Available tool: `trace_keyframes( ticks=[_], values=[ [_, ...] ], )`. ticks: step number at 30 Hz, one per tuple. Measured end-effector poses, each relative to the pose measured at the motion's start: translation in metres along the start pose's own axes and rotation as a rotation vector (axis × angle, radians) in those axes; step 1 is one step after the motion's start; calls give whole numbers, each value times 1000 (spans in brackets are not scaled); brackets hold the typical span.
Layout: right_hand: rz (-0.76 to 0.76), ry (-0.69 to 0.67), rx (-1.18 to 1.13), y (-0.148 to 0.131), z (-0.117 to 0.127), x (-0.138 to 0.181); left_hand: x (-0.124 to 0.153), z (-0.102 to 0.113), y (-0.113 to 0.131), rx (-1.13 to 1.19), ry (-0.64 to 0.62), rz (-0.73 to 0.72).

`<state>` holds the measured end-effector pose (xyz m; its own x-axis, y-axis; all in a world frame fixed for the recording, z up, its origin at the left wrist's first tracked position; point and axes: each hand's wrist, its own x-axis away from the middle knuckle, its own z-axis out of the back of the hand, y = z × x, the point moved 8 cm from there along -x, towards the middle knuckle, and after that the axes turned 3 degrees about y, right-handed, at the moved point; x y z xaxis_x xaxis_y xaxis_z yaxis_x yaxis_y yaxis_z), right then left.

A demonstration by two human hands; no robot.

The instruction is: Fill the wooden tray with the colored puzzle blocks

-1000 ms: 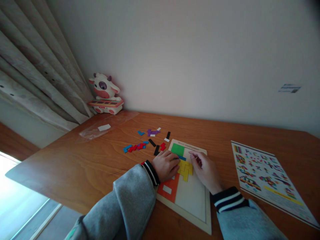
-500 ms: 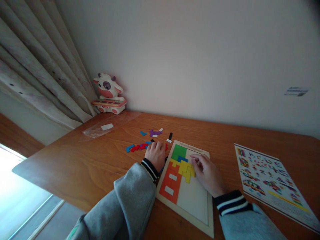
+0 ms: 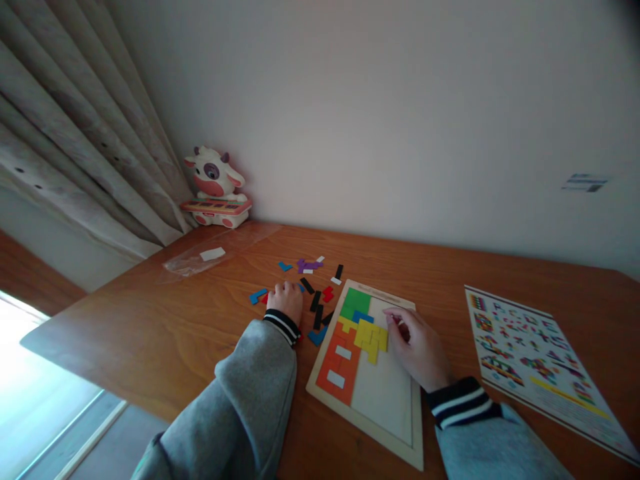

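A wooden puzzle board (image 3: 380, 407) lies on the table in front of me, partly filled with green (image 3: 357, 302), yellow (image 3: 371, 335), orange (image 3: 343, 367) and blue flat pieces. My left hand (image 3: 285, 301) rests, fingers curled, on the loose red and blue pieces (image 3: 259, 295) left of the board; what it grips is hidden. My right hand (image 3: 417, 347) lies on the board's right part, fingers curled beside the yellow pieces. Black pieces (image 3: 316, 301) and a red piece (image 3: 327, 293) lie between my left hand and the board.
Purple, blue, black and white loose pieces (image 3: 310, 265) lie farther back. A printed pattern sheet (image 3: 530, 353) is on the right. A clear plastic bag (image 3: 200, 259) and a cow toy (image 3: 215, 188) sit at the back left by the curtain (image 3: 75, 140). The table edge (image 3: 100, 367) runs at left.
My left hand has left the board and moved left onto the loose red and blue pieces. My right hand has stayed on the board.
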<state>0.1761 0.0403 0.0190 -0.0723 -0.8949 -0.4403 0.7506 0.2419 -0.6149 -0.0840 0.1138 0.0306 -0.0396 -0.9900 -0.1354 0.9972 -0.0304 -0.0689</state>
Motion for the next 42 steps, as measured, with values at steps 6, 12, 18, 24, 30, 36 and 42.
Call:
trace_keyframes(
  ticks=[6,12,18,24,30,36,42],
  values=[
    [-27,-1,-52,3,-1,1,0,6,1,-2,-13,-30],
    [-5,11,-71,1,0,0,2,10,2,-5,-5,-34],
    [10,18,-68,0,1,0,2,17,8,15,50,-98],
    [-52,43,-103,4,4,-1,0,8,15,109,46,-224],
    [-213,99,-200,23,10,-1,1,10,25,199,161,-382],
    [-261,142,-264,28,13,-1,12,22,34,453,292,-474],
    [-206,128,-252,17,13,-2,25,21,52,750,319,-625]
  ],
)
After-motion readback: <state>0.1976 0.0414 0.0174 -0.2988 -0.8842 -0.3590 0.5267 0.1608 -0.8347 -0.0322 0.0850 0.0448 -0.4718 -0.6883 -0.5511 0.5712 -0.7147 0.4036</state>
